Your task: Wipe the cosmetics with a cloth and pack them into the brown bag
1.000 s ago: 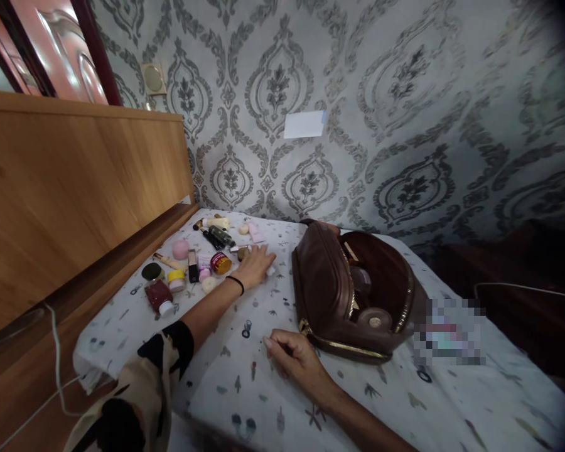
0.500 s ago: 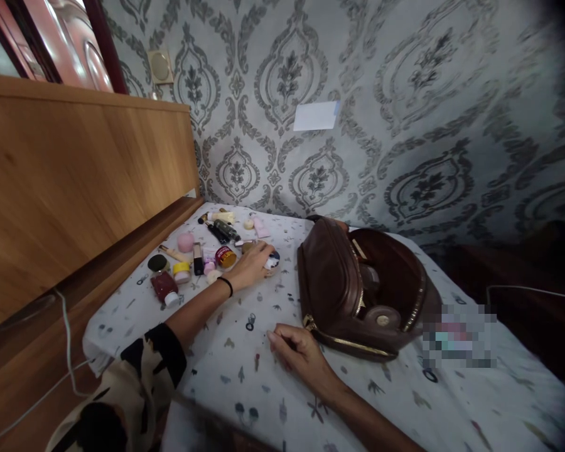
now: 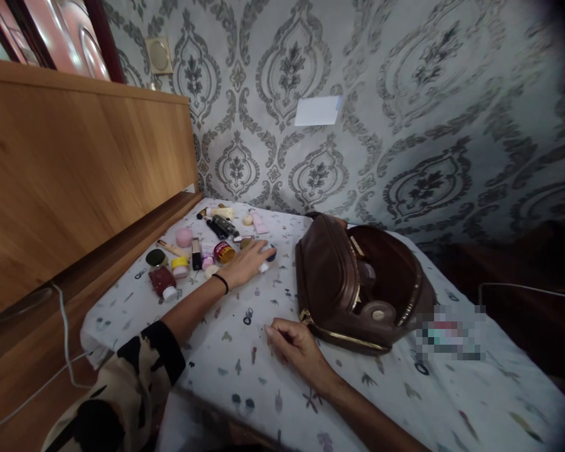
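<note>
Left hand (image 3: 245, 262): palm down at the right edge of a spread of small containers, fingers bent over the blue-and-white item; whether they grip it or only touch it, I cannot tell.
Blue-and-white item (image 3: 272, 255): on the printed cloth (image 3: 230, 395), between the spread and the brown bag; the fingers hide most of it, so its shape is unclear.
Finger placement: thumb and fingertips on opposite sides probably suit so small a thing; pressing from above could make it skid on the loose cloth.
Gold-brown item (image 3: 246, 242): just beyond the knuckles and close to them; raising the fingers straight up, not sweeping, should spare it a knock.
Amber jar (image 3: 225, 252): left of the hand, seemingly on its side, so a brush from the forearm might set it rolling.
Pale disc (image 3: 211, 272): just beside the black wristband (image 3: 223, 283); a slightly higher wrist would leave it undisturbed.
Dark red bottle (image 3: 161, 280): tipped over at the near left, well apart from the fingers; the sleeve (image 3: 162, 351) is the part to watch there.
Right hand (image 3: 294, 348): loosely closed on the cloth in front of the bag, with nothing seen in it; free, by the look of it, to steady something.
Brown bag (image 3: 322, 270): right of both hands, zip undone and mouth gaping; its near corner sits close to the right knuckles, so that hand does best moving gently.
</note>
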A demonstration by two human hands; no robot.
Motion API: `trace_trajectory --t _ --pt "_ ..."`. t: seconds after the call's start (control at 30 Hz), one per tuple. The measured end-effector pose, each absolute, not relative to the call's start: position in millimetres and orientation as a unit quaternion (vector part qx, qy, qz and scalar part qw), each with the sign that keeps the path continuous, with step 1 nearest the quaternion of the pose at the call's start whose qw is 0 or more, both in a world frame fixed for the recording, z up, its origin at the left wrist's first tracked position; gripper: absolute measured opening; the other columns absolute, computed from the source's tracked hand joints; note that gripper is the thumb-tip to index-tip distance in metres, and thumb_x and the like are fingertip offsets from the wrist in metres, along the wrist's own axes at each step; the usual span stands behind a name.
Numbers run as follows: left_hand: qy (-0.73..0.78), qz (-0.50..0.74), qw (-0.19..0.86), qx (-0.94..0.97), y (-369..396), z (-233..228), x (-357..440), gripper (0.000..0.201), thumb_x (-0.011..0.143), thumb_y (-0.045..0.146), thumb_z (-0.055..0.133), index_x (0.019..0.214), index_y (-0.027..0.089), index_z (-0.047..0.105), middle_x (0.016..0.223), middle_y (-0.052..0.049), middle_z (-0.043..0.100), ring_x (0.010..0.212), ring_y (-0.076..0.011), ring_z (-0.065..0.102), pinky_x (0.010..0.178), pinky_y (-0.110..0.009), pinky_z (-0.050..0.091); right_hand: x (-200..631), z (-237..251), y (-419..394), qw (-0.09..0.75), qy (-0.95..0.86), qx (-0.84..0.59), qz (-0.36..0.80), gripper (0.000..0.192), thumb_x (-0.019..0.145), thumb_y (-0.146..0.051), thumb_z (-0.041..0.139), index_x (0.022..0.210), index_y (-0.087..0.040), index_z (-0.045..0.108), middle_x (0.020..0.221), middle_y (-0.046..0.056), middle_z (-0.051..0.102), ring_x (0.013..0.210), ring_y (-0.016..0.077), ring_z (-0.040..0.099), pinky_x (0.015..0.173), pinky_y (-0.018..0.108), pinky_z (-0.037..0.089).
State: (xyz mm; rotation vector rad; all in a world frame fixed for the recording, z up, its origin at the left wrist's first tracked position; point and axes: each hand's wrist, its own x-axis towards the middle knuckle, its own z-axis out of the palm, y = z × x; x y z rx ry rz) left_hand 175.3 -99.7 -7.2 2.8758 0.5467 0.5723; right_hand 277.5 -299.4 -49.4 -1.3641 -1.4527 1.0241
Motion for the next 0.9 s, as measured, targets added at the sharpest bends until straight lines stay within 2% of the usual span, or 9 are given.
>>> trace_trajectory --t 0.13,0.23,0.4,0.5,0.63,0.73,0.8,0.9 --pt "0.181 0.166 0.043 0.968 -94 3 165 0.062 0.077 -0.004 0.044 0.132 0.026 0.051 0.136 -0.008 0.052 0.129 -0.0205 0.046 0.105 -0.034 0.043 278 -47 -300 0.435 -0.588 -0.546 0.407 0.056 0.089 -0.068 0.046 0.061 -0.019 0.047 0.047 -0.004 0.040 0.045 0.0091 0.037 0.047 0.023 0.028" --pt "0.229 0.170 0.031 0.958 -84 8 155 0.057 0.077 -0.002 0.044 0.127 0.024 0.054 0.127 -0.007 0.058 0.121 -0.0190 0.054 0.100 -0.029 0.046 278 -46 -300 0.437 -0.588 -0.545 0.408 0.055 0.090 -0.066 0.046 0.061 -0.020 0.046 0.047 -0.005 0.039 0.045 0.0089 0.036 0.046 0.023 0.028" --pt "0.363 0.157 -0.011 0.918 -45 19 147 0.046 0.081 0.003 0.044 0.123 0.017 0.058 0.115 -0.014 0.062 0.109 -0.0268 0.061 0.091 -0.037 0.050 279 -48 -299 0.438 -0.588 -0.544 0.408 0.054 0.091 -0.065 0.046 0.062 -0.019 0.048 0.047 -0.005 0.040 0.044 0.0088 0.037 0.046 0.023 0.028" --pt "0.410 0.112 -0.029 0.905 -21 23 153 0.045 0.084 0.003 0.047 0.124 0.018 0.059 0.112 -0.015 0.064 0.108 -0.0275 0.063 0.089 -0.039 0.050 279 -49 -299 0.438 -0.585 -0.544 0.411 0.055 0.090 -0.066 0.046 0.061 -0.019 0.046 0.047 -0.005 0.040 0.044 0.0084 0.037 0.046 0.022 0.028" --pt "0.414 0.050 -0.032 0.908 -3 21 167 0.031 0.093 0.023 0.057 0.123 0.017 0.060 0.118 -0.011 0.064 0.107 -0.0251 0.063 0.092 -0.045 0.051 278 -49 -299 0.445 -0.586 -0.540 0.409 0.055 0.089 -0.066 0.048 0.060 -0.019 0.047 0.046 -0.005 0.039 0.044 0.0083 0.036 0.045 0.022 0.027" --pt "0.407 0.033 -0.034 0.912 1 18 172 0.031 0.093 0.035 0.059 0.118 0.016 0.061 0.119 -0.009 0.064 0.107 -0.0238 0.062 0.093 -0.048 0.050 278 -49 -299 0.446 -0.580 -0.541 0.415 0.055 0.089 -0.067 0.047 0.063 -0.019 0.051 0.046 -0.005 0.040 0.043 0.0085 0.037 0.044 0.022 0.028" --pt "0.400 0.038 -0.036 0.915 2 18 171 0.029 0.093 0.030 0.059 0.117 0.016 0.062 0.118 -0.009 0.064 0.106 -0.0240 0.062 0.094 -0.048 0.050 277 -48 -300 0.446 -0.575 -0.539 0.423 0.056 0.089 -0.068 0.047 0.064 -0.019 0.052 0.047 -0.005 0.042 0.043 0.0084 0.038 0.044 0.022 0.029" --pt "0.396 0.066 -0.037 0.915 3 19 163 0.030 0.088 0.014 0.058 0.117 0.020 0.063 0.114 -0.009 0.067 0.106 -0.0255 0.064 0.092 -0.042 0.049 277 -47 -300 0.452 -0.576 -0.535 0.421 0.056 0.090 -0.067 0.046 0.063 -0.019 0.050 0.049 -0.005 0.042 0.044 0.0081 0.038 0.045 0.021 0.029"
